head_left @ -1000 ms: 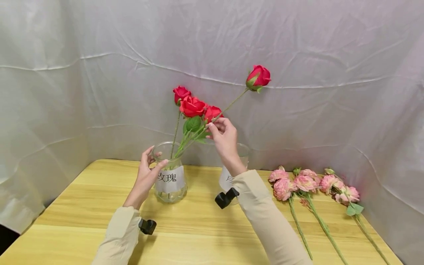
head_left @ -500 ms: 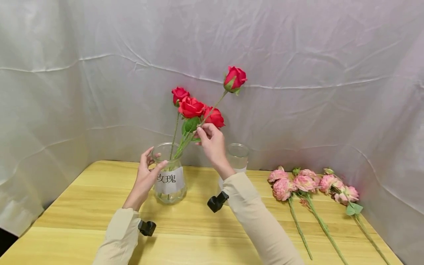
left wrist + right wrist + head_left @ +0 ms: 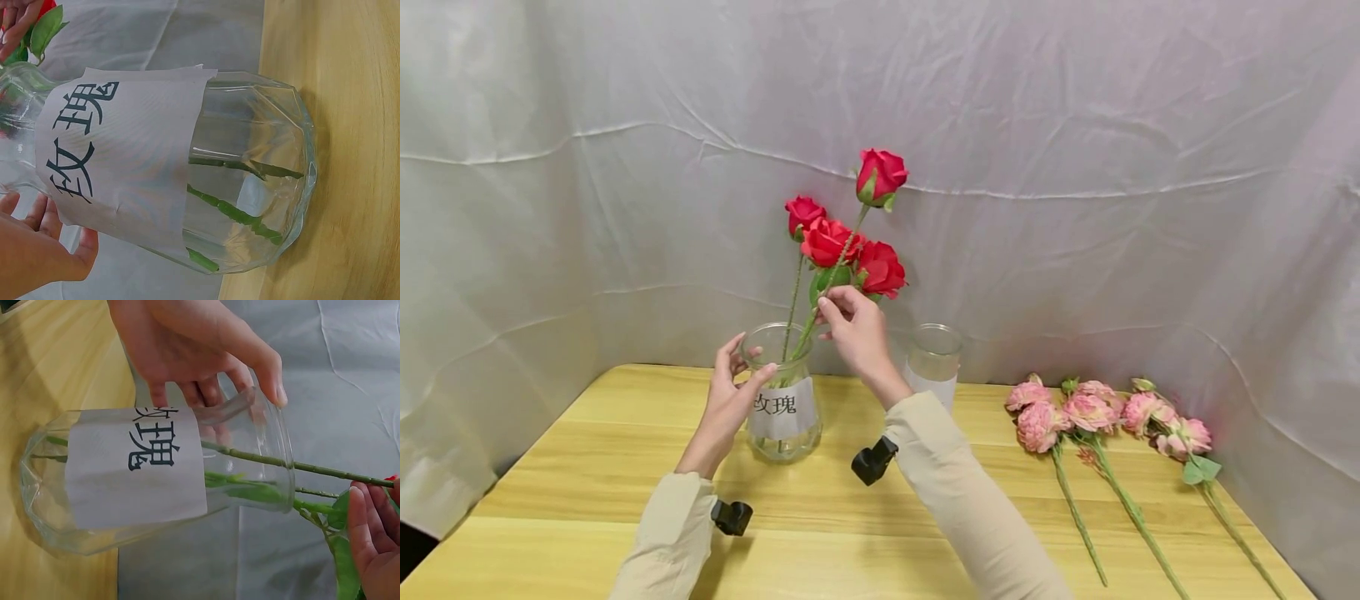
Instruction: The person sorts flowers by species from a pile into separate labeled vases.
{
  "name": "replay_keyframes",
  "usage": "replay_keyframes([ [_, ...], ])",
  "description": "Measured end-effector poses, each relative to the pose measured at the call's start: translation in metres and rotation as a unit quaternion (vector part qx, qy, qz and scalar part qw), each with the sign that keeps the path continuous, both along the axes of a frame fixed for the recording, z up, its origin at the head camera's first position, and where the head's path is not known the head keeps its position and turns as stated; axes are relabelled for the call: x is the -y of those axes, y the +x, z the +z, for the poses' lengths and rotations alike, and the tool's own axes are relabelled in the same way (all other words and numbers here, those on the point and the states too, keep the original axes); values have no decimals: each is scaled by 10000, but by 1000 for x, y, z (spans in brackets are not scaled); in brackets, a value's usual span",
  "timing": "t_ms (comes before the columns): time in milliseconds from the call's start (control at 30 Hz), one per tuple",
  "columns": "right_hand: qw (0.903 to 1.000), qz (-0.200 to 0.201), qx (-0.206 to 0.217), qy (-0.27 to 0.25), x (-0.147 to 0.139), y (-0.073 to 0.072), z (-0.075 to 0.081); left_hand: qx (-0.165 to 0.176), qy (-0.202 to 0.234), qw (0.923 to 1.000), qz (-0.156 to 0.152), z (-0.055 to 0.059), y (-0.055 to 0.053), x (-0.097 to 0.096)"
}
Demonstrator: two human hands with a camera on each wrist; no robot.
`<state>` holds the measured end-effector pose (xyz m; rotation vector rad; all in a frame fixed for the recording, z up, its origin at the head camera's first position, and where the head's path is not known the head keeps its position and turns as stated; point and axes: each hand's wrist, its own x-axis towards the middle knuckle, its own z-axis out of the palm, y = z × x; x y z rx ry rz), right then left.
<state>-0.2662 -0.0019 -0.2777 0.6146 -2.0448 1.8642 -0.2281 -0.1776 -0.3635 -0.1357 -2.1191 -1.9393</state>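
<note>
My left hand (image 3: pixel 727 400) holds the neck of a glass vase (image 3: pixel 781 448) standing on the table. A white label (image 3: pixel 119 137) with Chinese characters wraps its front. Between the thumb and fingers of my right hand (image 3: pixel 861 337) is the stem of a red rose (image 3: pixel 882 175), whose bloom rises above the others. In the right wrist view, that stem (image 3: pixel 262 456) passes through the vase's mouth. Three more red roses (image 3: pixel 829 242) lean in the vase. Through the clear base in the left wrist view, cut stem ends (image 3: pixel 250 220) show near the bottom.
Behind my right forearm stands a second glass vase (image 3: pixel 936 346) with a white label. Pink flowers (image 3: pixel 1041 427) on long stems lie along the table's right side. A grey cloth (image 3: pixel 715 208) hangs behind the wooden table (image 3: pixel 587 467).
My right hand has moved left and slightly down with the rose, bringing its stem closer to upright over the vase. My left hand has stayed at the vase's neck.
</note>
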Motion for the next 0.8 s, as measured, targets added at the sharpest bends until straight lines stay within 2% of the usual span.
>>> replay_keyframes([
  [333,9977,181,581,-295,2,1,-5,13,-6,10000,-18,-2,-2,1],
  [633,9960,162,860,-159,2,0,-12,-10,17,10000,8,-1,-1,1],
  [800,9927,71,1200,-121,2,3,-20,-9,19,10000,5,-1,0,0],
])
